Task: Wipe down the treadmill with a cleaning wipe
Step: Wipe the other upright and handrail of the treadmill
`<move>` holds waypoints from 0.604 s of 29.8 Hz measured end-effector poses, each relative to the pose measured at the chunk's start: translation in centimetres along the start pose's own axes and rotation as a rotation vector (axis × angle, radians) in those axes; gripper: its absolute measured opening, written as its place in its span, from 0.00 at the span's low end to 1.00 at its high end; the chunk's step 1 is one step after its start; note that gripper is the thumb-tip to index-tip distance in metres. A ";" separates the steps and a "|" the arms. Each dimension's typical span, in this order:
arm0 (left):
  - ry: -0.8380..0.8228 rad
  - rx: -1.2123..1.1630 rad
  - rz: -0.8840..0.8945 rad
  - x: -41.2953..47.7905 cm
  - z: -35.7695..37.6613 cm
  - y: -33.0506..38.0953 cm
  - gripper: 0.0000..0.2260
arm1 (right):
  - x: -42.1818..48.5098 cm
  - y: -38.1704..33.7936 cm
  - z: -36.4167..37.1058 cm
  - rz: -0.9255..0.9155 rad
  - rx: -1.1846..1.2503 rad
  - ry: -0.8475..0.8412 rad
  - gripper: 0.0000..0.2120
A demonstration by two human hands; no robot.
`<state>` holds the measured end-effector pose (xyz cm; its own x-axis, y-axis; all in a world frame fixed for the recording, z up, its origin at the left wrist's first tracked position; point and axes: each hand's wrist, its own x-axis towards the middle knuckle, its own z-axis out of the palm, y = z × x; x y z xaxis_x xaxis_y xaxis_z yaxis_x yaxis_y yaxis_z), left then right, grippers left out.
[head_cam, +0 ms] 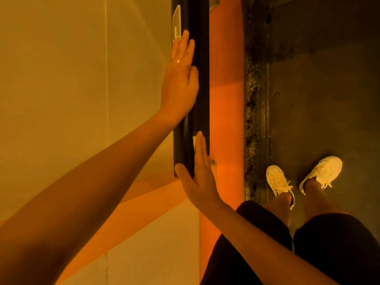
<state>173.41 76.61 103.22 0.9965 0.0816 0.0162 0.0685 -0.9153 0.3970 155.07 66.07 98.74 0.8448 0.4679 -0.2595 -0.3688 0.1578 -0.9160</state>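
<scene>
We look straight down in warm orange light. A black treadmill handrail [200,27] runs from near to far through the middle of the scene.

Our left hand [181,83] lies flat along the rail's left side, farther away, with fingers straight and together and the thumb resting on the rail's top. A gold ring [176,61] sits on one finger. The fingertips reach a pale metal plate [176,23] set into the rail.

Our right hand [200,177] is nearer, at the rail's near end. Its fingers are straight and pressed edge-on against the rail, with the thumb spread out to the left. A pale sliver [194,139] shows beside the fingertips; we cannot tell whether it is the cleaning wipe.

To the right lies the dark treadmill belt [329,79], edged by a speckled side rail [255,99]. Two white sneakers [277,179] stand on the belt, below black shorts [329,254]. An orange strip [226,58] runs between handrail and deck. A pale surface [61,79] fills the left.
</scene>
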 end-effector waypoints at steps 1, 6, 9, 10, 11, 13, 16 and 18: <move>0.003 -0.005 0.004 -0.1 0.1 -0.1 0.24 | 0.9 -0.3 -0.3 0.021 0.010 0.000 0.37; 0.007 -0.006 0.004 -0.1 0.1 -0.1 0.24 | 4.3 -2.3 -0.5 0.102 0.060 0.073 0.35; 0.011 0.002 -0.008 -0.1 0.1 -0.1 0.24 | 0.7 -1.1 0.3 0.033 0.070 0.030 0.34; 0.013 0.005 -0.010 -0.1 0.1 -0.1 0.24 | -0.2 -0.7 0.4 0.016 0.065 0.016 0.35; 0.014 0.010 -0.012 -0.1 0.1 -0.1 0.24 | -0.3 -0.5 0.3 0.018 0.058 0.006 0.35; 0.014 0.017 -0.018 -0.1 0.2 -0.1 0.24 | 1.7 -0.8 -0.4 0.070 0.051 0.000 0.36; 0.015 0.018 -0.027 -0.1 0.1 0.0 0.25 | 4.9 -1.8 -1.4 0.120 0.035 0.014 0.37; 0.015 0.017 -0.026 -0.1 0.1 0.0 0.25 | 4.1 -1.6 -1.1 0.103 0.050 -0.002 0.36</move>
<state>173.31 76.55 103.17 0.9936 0.1111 0.0201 0.0951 -0.9195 0.3815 159.58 66.74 98.81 0.8006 0.4858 -0.3508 -0.4727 0.1521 -0.8680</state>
